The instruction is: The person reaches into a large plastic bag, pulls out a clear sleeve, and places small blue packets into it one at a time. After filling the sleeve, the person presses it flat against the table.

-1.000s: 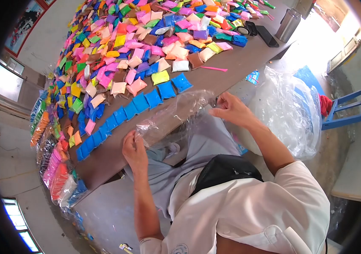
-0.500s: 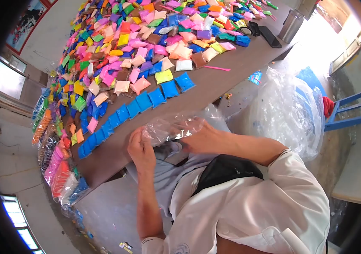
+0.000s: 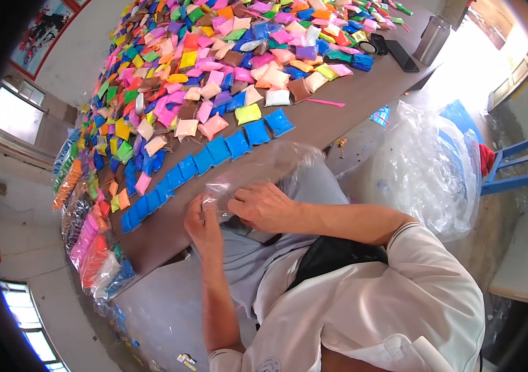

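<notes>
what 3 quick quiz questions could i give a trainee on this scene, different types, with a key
1. Multiple choice: what do the fingers of the left hand hold?
a) a red cloth
b) a thin, clear plastic bag
c) a square yellow packet

2. True or false: square blue plastic packets lie in a row on the brown flat-topped table.

3. Short answer: what stands upright beside the flat black rectangular phone?

Key:
1. b
2. True
3. A silver cylindrical metal flask
</notes>
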`<action>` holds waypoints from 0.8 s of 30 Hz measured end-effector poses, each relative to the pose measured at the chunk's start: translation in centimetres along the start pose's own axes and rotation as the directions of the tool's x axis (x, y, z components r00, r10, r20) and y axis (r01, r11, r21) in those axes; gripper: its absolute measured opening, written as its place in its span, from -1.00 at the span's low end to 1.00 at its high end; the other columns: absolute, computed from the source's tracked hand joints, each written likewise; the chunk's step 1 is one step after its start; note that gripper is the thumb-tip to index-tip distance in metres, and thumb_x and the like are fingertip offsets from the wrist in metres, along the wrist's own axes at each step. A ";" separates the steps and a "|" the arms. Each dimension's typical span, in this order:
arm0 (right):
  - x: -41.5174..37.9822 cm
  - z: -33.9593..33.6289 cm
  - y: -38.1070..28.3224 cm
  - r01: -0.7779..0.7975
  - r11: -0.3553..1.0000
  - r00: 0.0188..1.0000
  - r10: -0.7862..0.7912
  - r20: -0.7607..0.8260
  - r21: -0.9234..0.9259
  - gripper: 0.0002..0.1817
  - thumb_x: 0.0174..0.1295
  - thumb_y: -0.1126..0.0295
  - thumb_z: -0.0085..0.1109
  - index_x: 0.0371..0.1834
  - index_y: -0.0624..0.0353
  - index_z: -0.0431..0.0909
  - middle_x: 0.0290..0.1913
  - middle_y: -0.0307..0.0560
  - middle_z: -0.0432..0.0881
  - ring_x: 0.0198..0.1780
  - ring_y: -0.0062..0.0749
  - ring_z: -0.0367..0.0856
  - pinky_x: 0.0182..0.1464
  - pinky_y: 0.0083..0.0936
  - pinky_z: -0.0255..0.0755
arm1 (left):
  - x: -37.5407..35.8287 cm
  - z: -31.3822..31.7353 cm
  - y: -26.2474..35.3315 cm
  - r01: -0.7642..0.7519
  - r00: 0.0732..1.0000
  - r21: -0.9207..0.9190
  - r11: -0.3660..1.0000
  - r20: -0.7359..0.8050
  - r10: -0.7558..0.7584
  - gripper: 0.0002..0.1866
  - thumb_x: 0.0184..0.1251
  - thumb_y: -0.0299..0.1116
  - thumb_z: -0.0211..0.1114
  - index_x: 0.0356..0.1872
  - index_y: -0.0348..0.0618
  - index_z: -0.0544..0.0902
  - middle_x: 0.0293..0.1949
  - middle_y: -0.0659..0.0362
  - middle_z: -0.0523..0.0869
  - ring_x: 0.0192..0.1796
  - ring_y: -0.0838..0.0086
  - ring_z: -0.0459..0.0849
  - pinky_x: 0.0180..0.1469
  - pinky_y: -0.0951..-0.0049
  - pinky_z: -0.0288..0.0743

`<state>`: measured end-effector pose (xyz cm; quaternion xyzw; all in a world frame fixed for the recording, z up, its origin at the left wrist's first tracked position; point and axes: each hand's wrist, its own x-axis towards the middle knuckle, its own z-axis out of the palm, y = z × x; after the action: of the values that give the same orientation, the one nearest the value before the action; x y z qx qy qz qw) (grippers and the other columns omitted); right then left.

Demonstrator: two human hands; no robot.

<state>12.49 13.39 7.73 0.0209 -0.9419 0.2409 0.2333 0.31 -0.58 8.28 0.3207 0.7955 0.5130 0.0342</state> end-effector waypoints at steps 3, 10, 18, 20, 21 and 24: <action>0.4 1.8 0.3 0.018 0.999 0.999 -0.020 -0.046 -0.051 -0.69 -0.10 0.40 0.35 -0.23 0.12 0.55 -0.29 -0.08 0.49 -0.12 -0.12 0.59 -0.14 -0.20 0.47 | 0.3 -1.0 -2.4 -0.029 0.999 -0.007 1.000 -0.019 0.029 -0.73 0.37 -0.29 0.18 -0.34 -0.37 0.61 -0.47 0.11 0.62 -0.40 0.44 0.51 -0.31 0.36 0.40; 2.2 3.6 -0.6 0.172 0.985 0.961 -0.168 0.220 0.002 -0.54 -0.08 0.35 0.38 -0.01 0.09 0.62 0.18 -0.02 0.47 0.15 -0.19 0.44 0.12 -0.24 0.37 | 0.6 -0.7 -5.0 0.040 0.997 -0.100 0.994 -0.068 -0.047 -0.70 0.37 -0.28 0.16 -0.43 -0.35 0.60 -0.55 0.17 0.56 -0.43 0.51 0.44 -0.36 0.38 0.34; 0.6 1.3 1.6 -0.084 0.996 0.942 0.087 0.325 -0.022 -0.50 0.00 0.24 0.35 0.06 0.13 0.57 0.27 0.02 0.44 0.29 -0.07 0.42 0.27 -0.15 0.36 | 0.2 -1.4 -7.0 0.073 0.997 0.029 0.997 0.007 -0.073 -0.69 0.43 -0.31 0.10 -0.23 -0.34 0.72 -0.35 0.15 0.73 -0.28 0.51 0.59 -0.16 0.46 0.47; -1.1 -0.9 3.2 -0.153 0.979 0.939 0.185 0.289 -0.132 -0.51 0.03 0.21 0.33 0.04 0.17 0.56 0.21 0.06 0.50 0.25 -0.04 0.47 0.26 -0.16 0.38 | -0.1 -1.1 -7.1 0.037 0.999 0.007 0.999 -0.005 -0.037 -0.70 0.44 -0.30 0.09 -0.22 -0.35 0.68 -0.36 0.09 0.70 -0.30 0.41 0.59 -0.18 0.39 0.45; -2.0 -2.1 4.1 -0.169 0.965 0.946 0.216 0.241 -0.202 -0.51 0.04 0.19 0.33 0.02 0.19 0.56 0.17 0.09 0.54 0.21 -0.02 0.51 0.25 -0.17 0.39 | -0.4 -0.6 -7.1 0.008 0.999 -0.029 1.000 -0.033 -0.009 -0.69 0.45 -0.28 0.09 -0.23 -0.36 0.65 -0.37 0.03 0.67 -0.32 0.32 0.58 -0.21 0.33 0.44; -3.2 -7.2 5.0 -0.319 0.909 0.811 0.408 0.419 -0.268 -0.50 0.05 0.17 0.32 0.00 0.27 0.54 0.07 0.18 0.59 0.12 0.06 0.57 0.17 -0.16 0.44 | -0.6 0.9 -7.5 -0.114 0.992 -0.034 0.993 -0.062 0.112 -0.70 0.46 -0.27 0.10 -0.24 -0.36 0.61 -0.34 -0.04 0.65 -0.28 0.19 0.59 -0.20 0.22 0.42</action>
<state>17.64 20.90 9.66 -0.1248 -0.9744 0.1802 -0.0494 -2.37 -2.19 1.42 0.3490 0.7670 0.5382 -0.0129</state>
